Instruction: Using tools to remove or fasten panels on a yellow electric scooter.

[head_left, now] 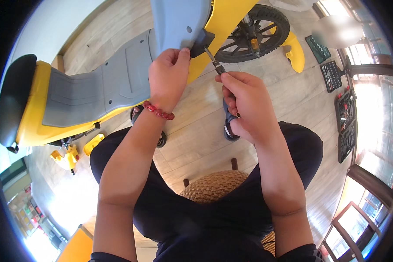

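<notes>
A grey and yellow scooter (129, 72) stands across the upper left. At the lower edge of its front panel sits a small black angular plastic piece (202, 43). My left hand (168, 72), with a red beaded bracelet at the wrist, pinches this piece at its left side; the fingers behind it are hidden. My right hand (246, 98) is closed round the handle end of a slim screwdriver (215, 62). The screwdriver's metal shaft slants up and left, and its tip meets the black piece's lower right side.
The scooter's front wheel (260, 32) and a curved yellow part (295, 54) are at the upper right. Several dark tool cases, among them a socket set (331, 76) and a red-and-black toolbox (346, 111), lie on the right. I sit on a woven stool (214, 185).
</notes>
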Action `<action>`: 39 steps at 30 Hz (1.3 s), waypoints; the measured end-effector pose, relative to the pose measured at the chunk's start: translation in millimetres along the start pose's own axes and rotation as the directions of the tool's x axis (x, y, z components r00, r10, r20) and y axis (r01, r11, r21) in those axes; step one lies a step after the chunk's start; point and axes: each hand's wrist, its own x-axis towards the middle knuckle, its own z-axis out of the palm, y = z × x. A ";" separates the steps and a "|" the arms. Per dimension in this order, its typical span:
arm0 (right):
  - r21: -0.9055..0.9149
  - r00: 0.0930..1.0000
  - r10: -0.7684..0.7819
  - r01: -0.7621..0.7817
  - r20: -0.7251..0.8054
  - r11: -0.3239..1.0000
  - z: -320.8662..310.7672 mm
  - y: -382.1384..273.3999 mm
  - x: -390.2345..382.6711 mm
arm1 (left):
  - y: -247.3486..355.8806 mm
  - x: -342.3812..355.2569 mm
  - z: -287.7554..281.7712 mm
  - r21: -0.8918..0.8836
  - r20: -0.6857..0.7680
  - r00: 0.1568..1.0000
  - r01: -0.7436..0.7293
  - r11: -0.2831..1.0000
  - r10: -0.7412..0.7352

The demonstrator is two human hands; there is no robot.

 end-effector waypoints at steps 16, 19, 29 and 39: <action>-0.587 0.882 -0.459 0.427 0.103 0.688 4.6 6.8 -26.2 | 21.1 -54.5 9.6 -0.440 0.390 0.878 -0.086 0.894 0.277; -0.801 0.852 -0.482 0.430 0.206 0.418 16.1 -24.2 -36.8 | 26.2 -51.6 -1.8 -0.563 0.352 0.900 -0.015 0.826 0.256; -0.775 0.532 -0.659 0.619 0.532 -0.125 34.4 -242.2 -9.7 | 49.7 -18.5 -41.9 -0.028 0.050 0.822 -0.567 0.823 0.567; -0.529 0.390 -0.736 0.847 0.553 0.052 55.4 -235.7 27.3 | 68.4 20.0 -11.7 0.142 -0.120 0.787 -0.590 0.795 0.606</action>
